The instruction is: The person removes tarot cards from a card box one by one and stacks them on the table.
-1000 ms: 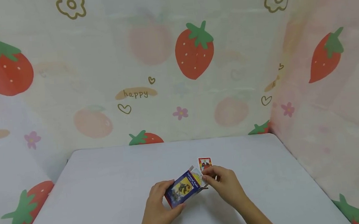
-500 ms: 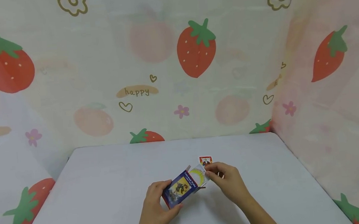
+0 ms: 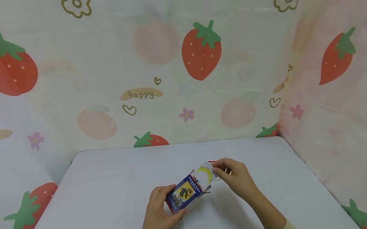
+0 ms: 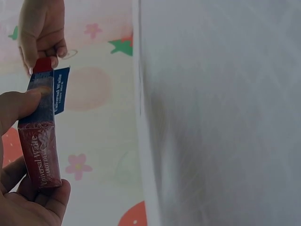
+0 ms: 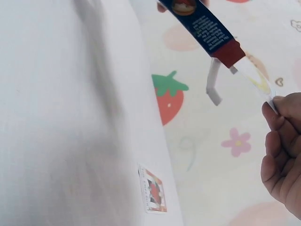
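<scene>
Universal Waite tarot box (image 3: 184,194): held above the white-covered table (image 3: 119,192), front face up, open end aimed away from the person and to the right. A pale flap (image 5: 214,82) hangs from the open end.

Left hand (image 3: 161,208): closed about the lower part of the box, thumb against one narrow side, fingers at the opposite side and bottom end. Grip is firm to the eye.

Illustrated tarot card (image 3: 204,174): partly out of the open end of the box, a yellow arc visible on its face; whether others lie beneath it cannot be told.

Right hand (image 3: 238,181): beyond the open end of the box; thumb and forefinger pinched on the card's outer edge, remaining fingers loosely bent.

Red-bordered card (image 5: 154,192): flat on the table, beyond the open end of the box, largely hidden in the head view.
</scene>
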`<state>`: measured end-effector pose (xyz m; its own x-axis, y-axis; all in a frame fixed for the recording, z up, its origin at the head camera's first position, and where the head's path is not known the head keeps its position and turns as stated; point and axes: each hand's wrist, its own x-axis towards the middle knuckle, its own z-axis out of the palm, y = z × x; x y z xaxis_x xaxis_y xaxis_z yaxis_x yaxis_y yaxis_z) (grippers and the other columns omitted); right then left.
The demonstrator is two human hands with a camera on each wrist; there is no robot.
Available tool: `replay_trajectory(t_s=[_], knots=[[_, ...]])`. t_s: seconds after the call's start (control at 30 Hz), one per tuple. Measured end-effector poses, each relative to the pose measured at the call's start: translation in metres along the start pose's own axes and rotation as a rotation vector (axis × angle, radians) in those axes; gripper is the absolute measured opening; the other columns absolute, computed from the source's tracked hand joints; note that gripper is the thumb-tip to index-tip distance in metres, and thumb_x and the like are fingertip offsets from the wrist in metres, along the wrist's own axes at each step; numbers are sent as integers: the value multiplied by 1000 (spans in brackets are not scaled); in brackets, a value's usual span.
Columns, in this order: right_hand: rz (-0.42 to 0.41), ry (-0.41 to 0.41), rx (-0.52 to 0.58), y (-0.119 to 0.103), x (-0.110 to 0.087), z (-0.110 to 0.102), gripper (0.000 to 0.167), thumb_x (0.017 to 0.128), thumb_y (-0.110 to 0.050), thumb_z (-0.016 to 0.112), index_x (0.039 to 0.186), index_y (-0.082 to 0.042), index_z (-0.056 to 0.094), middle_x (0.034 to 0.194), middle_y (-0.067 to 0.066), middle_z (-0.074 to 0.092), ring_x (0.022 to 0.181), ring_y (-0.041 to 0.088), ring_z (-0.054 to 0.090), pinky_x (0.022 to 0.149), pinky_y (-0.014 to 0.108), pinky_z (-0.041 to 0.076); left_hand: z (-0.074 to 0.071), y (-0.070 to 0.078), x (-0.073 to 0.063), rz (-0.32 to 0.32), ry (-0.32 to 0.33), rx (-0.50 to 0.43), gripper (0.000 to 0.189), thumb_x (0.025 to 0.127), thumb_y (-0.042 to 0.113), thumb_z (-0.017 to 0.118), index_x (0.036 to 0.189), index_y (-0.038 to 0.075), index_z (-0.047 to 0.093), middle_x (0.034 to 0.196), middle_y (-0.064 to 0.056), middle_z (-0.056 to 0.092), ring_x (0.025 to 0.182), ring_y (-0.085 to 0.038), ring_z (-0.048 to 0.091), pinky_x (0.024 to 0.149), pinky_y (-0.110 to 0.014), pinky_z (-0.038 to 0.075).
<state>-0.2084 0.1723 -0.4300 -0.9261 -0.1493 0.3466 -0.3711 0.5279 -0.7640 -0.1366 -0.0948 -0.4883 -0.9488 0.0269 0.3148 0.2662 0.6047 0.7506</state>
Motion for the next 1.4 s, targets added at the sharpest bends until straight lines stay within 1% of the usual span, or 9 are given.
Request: replay_trajectory(t_s=[0.2,0.37,0.63,0.77,0.87,0.97,1.2,1.33,1.4], knots=[[-25,-16,-6,2,7,-6,8,95,-17,75,102,-20,77,85,-9,71,75,14,56,64,24,47,-1,3,-1,-29,-11,14,74,71,25,96,136,19,60,123,8,53,114,-8,49,98,-38,53],[-26,-17,-10,4,13,-11,8,95,-17,74,102,-19,77,85,-7,70,77,15,56,65,25,47,-1,4,0,-40,-15,14,75,71,25,95,137,19,59,124,7,53,115,-9,49,100,-40,52],[-30,-39,-12,4,23,-17,8,97,-17,72,104,-17,76,87,-5,71,79,18,56,65,28,47,-2,7,1,-94,-36,5,78,72,27,95,140,18,57,128,7,50,119,-11,48,103,-41,52],[-47,-40,-12,4,29,-20,9,97,-16,72,105,-16,76,88,-5,71,79,18,56,65,27,47,-2,6,1,-74,-39,12,76,73,27,94,139,18,57,127,7,51,118,-10,48,103,-42,52],[-53,-44,-12,6,33,-22,10,98,-17,71,106,-16,76,89,-5,71,80,19,56,65,27,47,-1,3,0,-41,-36,21,74,74,26,94,138,18,58,125,7,52,117,-9,48,101,-42,52],[-55,-57,-6,10,37,-24,10,98,-18,70,107,-15,76,90,-4,72,81,20,56,66,26,47,-1,3,0,-32,-35,26,74,73,26,94,138,18,59,124,7,52,116,-9,48,101,-42,52],[-56,-74,14,17,45,-29,12,99,-17,69,108,-14,75,92,-2,72,81,22,58,63,25,47,-2,6,1,-63,-56,25,74,74,30,93,138,17,58,125,6,52,118,-11,48,103,-44,51],[-56,-80,21,19,49,-31,12,100,-17,68,108,-12,75,94,-1,73,82,22,59,65,26,48,-2,8,1,-77,-56,23,74,74,29,94,138,17,59,125,6,52,117,-11,49,103,-44,51],[-57,-78,20,20,52,-32,12,100,-17,67,109,-12,75,95,0,73,83,22,59,65,26,49,-2,8,1,-72,-50,27,74,73,28,94,137,17,59,125,6,53,117,-11,49,103,-43,52]])
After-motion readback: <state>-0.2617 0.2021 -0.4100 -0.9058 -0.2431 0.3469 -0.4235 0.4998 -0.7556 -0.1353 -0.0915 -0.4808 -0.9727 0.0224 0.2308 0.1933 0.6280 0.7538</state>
